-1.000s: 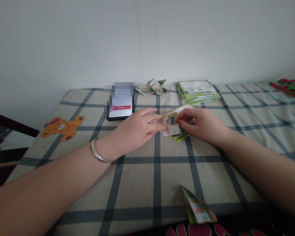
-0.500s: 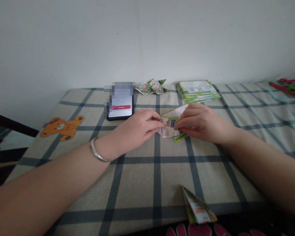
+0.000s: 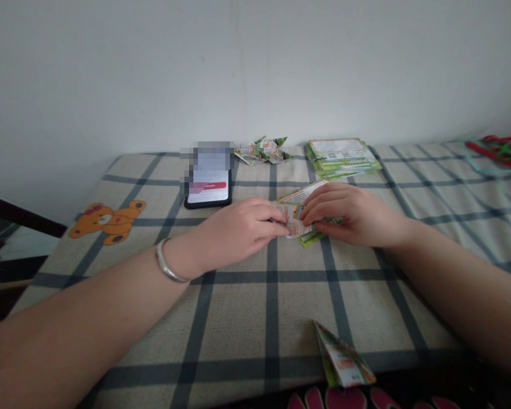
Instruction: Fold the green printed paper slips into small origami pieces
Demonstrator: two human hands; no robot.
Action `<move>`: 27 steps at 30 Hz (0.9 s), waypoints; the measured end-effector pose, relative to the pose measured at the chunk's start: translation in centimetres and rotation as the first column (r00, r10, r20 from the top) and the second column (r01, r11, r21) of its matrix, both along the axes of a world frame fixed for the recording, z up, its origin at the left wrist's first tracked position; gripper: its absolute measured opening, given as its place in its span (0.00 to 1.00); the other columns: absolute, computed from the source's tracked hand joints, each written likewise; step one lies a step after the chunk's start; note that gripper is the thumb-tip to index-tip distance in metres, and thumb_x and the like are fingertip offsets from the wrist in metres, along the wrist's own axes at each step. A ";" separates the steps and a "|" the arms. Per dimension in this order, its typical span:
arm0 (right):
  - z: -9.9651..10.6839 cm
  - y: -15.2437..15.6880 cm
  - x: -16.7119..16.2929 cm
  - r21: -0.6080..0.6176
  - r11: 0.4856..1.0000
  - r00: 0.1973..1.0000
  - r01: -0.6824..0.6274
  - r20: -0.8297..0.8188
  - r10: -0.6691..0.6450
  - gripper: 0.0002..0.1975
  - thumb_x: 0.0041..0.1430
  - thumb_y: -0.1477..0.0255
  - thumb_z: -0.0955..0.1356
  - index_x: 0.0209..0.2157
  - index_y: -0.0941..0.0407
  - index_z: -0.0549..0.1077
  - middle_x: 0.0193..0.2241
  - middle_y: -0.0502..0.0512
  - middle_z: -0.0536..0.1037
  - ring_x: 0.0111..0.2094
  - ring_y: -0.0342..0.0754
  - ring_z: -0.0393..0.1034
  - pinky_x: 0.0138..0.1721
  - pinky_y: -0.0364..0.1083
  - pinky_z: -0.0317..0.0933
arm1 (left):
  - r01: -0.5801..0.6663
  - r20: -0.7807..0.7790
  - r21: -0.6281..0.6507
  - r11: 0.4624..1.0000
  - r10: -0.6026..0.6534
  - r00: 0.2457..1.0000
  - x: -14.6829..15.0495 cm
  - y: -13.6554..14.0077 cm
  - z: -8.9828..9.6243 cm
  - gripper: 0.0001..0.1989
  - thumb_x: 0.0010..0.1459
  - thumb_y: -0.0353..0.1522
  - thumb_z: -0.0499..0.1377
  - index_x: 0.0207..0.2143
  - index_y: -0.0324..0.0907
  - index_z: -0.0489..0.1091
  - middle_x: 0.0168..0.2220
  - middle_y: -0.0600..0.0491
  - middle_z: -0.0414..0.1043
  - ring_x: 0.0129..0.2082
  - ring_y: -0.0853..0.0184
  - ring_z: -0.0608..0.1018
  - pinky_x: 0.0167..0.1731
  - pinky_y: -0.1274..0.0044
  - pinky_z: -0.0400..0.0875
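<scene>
A pale wall (image 3: 153,74) fills the back, and against it stands the bench (image 3: 234,318) under a beige cloth with dark checks. The left hand (image 3: 236,230) reaches in with its fingers close together, their tips touching the left end of a folded paper (image 3: 296,228); whether the thumb pinches from below cannot be told. The right hand (image 3: 351,213) is curled over the paper's right part, pinching it between bent fingers and thumb. So the paper lies on the bench between the two hands, touched by both, its printed face partly covered. Behind the right hand, near the wall, sits a stack of leaflets (image 3: 340,156). A dark-edged phone (image 3: 208,193) lies beyond the left hand, and a flat orange bear (image 3: 108,221) well to its left. A folded triangle (image 3: 344,360) rests at the near edge. Smaller folded pieces (image 3: 264,150) lie beside the phone. A silver bracelet (image 3: 169,264) circles the left wrist.
</scene>
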State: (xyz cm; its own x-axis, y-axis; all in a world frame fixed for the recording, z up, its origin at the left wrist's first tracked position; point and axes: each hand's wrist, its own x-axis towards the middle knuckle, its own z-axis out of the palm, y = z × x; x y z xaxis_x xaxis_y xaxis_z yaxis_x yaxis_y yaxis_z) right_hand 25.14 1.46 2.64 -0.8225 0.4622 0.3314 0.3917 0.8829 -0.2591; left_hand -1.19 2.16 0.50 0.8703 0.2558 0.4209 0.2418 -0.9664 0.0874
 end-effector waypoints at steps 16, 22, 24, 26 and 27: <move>-0.9 -0.5 -1.8 -0.091 0.968 0.969 0.236 -0.046 -0.241 0.07 0.62 0.73 0.66 0.35 0.57 0.78 0.28 0.53 0.78 0.31 0.45 0.68 0.37 0.45 0.58 | -0.021 -0.056 -0.049 0.999 0.018 0.998 -0.3 -0.2 0.6 0.16 0.59 0.22 0.54 0.44 0.45 0.77 0.47 0.51 0.76 0.49 0.63 0.75 0.54 0.68 0.70; -1.6 -0.2 -2.5 -0.104 0.944 0.944 0.313 -0.074 -0.321 0.06 0.60 0.75 0.66 0.32 0.57 0.76 0.27 0.52 0.77 0.31 0.45 0.67 0.35 0.44 0.57 | -0.021 -0.075 -0.036 0.999 0.018 0.997 -0.3 -0.3 0.7 0.16 0.59 0.23 0.54 0.44 0.45 0.77 0.47 0.52 0.75 0.49 0.63 0.74 0.54 0.68 0.70; -1.8 0.0 -2.6 -0.141 0.936 0.939 0.323 -0.079 -0.336 0.06 0.60 0.74 0.67 0.31 0.57 0.76 0.27 0.52 0.77 0.30 0.45 0.67 0.34 0.44 0.57 | -0.027 -0.085 -0.039 0.999 0.023 0.996 -0.4 -0.3 0.7 0.16 0.59 0.23 0.54 0.44 0.46 0.77 0.46 0.52 0.75 0.49 0.63 0.75 0.53 0.68 0.70; -2.0 0.1 -2.7 -0.155 0.930 0.933 0.333 -0.087 -0.349 0.06 0.60 0.74 0.67 0.31 0.57 0.76 0.28 0.52 0.77 0.31 0.45 0.67 0.34 0.44 0.57 | -0.029 -0.090 -0.038 0.999 0.025 0.996 -0.4 -0.3 0.8 0.16 0.59 0.23 0.54 0.43 0.47 0.77 0.46 0.53 0.75 0.48 0.63 0.75 0.52 0.69 0.71; -2.0 0.1 -2.7 -0.147 0.930 0.932 0.337 -0.084 -0.351 0.06 0.60 0.73 0.67 0.32 0.58 0.76 0.28 0.53 0.77 0.31 0.45 0.67 0.35 0.44 0.57 | -0.027 -0.090 -0.037 0.999 0.023 0.996 -0.3 -0.3 0.8 0.16 0.59 0.23 0.54 0.43 0.46 0.77 0.45 0.53 0.76 0.47 0.63 0.75 0.51 0.69 0.71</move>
